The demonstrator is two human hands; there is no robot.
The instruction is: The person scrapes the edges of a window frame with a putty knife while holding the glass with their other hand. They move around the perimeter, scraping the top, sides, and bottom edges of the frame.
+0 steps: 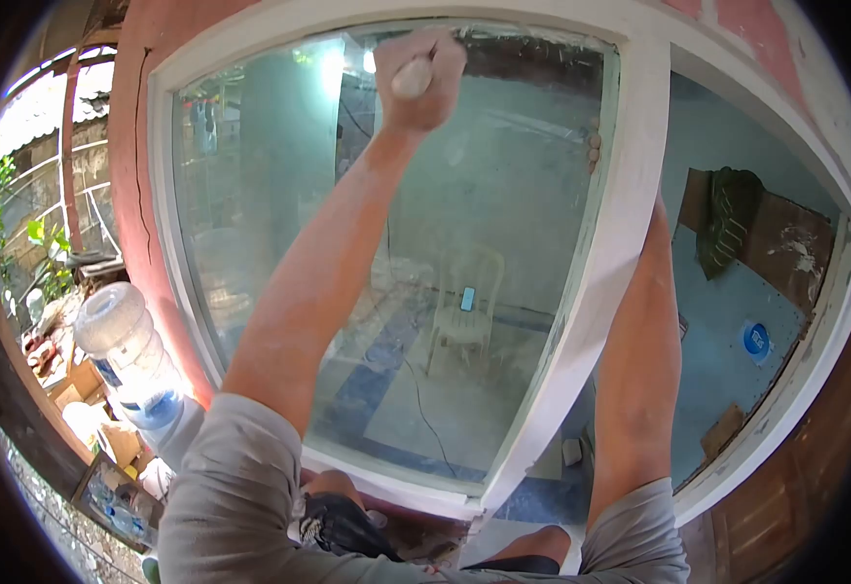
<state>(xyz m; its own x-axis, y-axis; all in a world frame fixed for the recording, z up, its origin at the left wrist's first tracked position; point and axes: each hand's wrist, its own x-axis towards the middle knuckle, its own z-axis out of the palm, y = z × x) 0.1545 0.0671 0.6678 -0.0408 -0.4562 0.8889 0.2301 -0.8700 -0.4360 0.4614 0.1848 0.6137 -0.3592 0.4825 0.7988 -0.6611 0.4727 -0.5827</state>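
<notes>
My left hand (421, 80) is raised to the top of a large glass pane (484, 185), closed like a fist with pale dust on its skin. Whatever it may hold is hidden by the fingers. My right arm reaches through the opening beside the pane and passes behind the white window post (630, 185). Only the fingertips of my right hand (594, 151) show, curled round the post's far side and seen through the glass. Rough pale material (542, 37) lines the pane's top edge.
Behind the glass stand a plastic chair (464, 316) with a phone (467, 299) on it and a trailing cable. At left is a large water bottle (124, 341) on a dispenser. A dark green cloth (729, 219) hangs at right, near a blue round label (756, 341).
</notes>
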